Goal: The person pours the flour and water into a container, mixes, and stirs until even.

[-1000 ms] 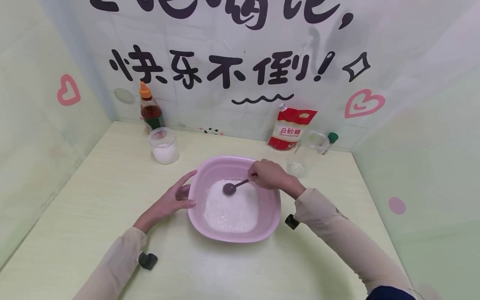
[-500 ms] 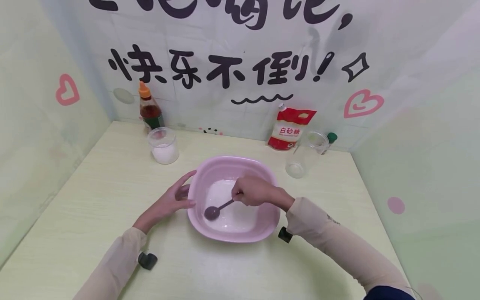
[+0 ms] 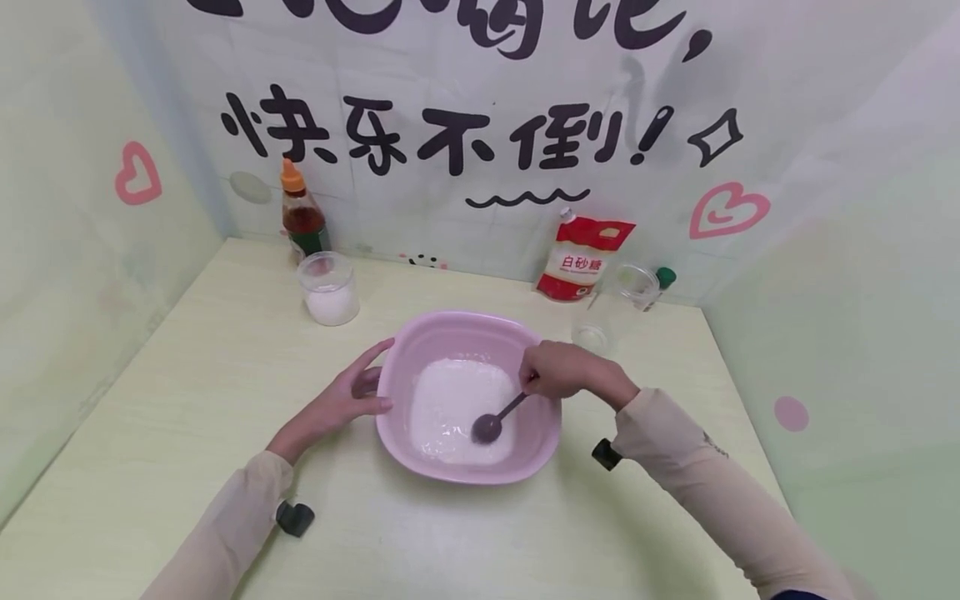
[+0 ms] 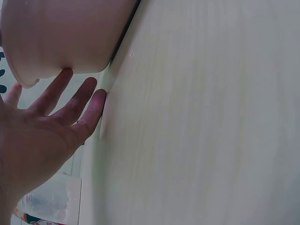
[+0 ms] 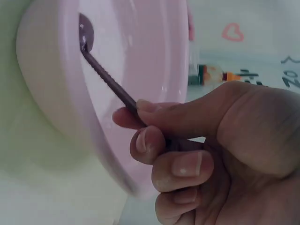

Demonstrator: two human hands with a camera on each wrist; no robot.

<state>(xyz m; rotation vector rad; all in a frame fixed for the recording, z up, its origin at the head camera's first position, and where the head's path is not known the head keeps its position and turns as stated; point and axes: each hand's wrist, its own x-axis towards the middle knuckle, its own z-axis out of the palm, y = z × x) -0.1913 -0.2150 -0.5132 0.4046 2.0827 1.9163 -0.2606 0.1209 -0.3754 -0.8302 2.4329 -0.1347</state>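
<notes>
A pink plastic basin (image 3: pixel 438 337) with white liquid (image 3: pixel 450 396) in it stands at the middle of the table. My right hand (image 3: pixel 558 369) grips the thin handle of a dark purplish-brown spoon (image 3: pixel 487 428) over the basin's right side. The spoon's round head dips into the liquid toward the front right. In the right wrist view, thumb and fingers curl round the ridged handle (image 5: pixel 110 82). At the basin's left side, my left hand (image 3: pixel 348 400) has its fingers spread and fairly straight. The left wrist view shows fingertips (image 4: pixel 65 74) right at the basin's outer wall.
Behind to the left stand a clear jar (image 3: pixel 330 292) of white contents and a sauce bottle (image 3: pixel 303 218) with an orange cap. At the back right are a red-and-white sugar pouch (image 3: pixel 576 263), a clear empty container (image 3: pixel 591 335) and a green-capped bottle (image 3: pixel 664 277).
My right hand has swept the spoon through the liquid, first to the front left, then across to the front right. My left hand has stayed at the basin's side.
</notes>
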